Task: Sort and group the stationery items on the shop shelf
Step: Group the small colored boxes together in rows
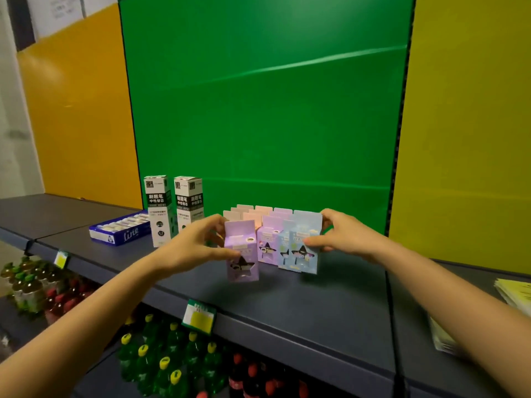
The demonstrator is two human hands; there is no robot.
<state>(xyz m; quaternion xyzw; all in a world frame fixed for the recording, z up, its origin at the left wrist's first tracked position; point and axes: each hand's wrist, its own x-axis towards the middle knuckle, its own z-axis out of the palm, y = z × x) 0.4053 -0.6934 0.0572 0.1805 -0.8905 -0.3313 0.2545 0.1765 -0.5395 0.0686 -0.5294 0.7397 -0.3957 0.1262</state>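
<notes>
On the dark shelf (316, 305) stand several small pastel stationery boxes in rows. My left hand (195, 245) grips a purple box (242, 254) at the front left of the group, slightly forward of the rest. My right hand (339, 234) holds the right-hand light blue box (304, 251), thumb on its front and fingers behind. A second purple box (267, 245) stands between them. Pink boxes (253, 214) fill the rows behind. Two tall white-and-black refill boxes (172, 208) stand upright to the left.
A flat blue tray box (120, 229) lies left of the tall boxes. Yellow-green booklets (514, 291) lie at the far right. Price tags (199, 315) hang on the shelf edge. Drink bottles (169, 363) fill the lower shelf. A green back panel (264, 110) rises behind.
</notes>
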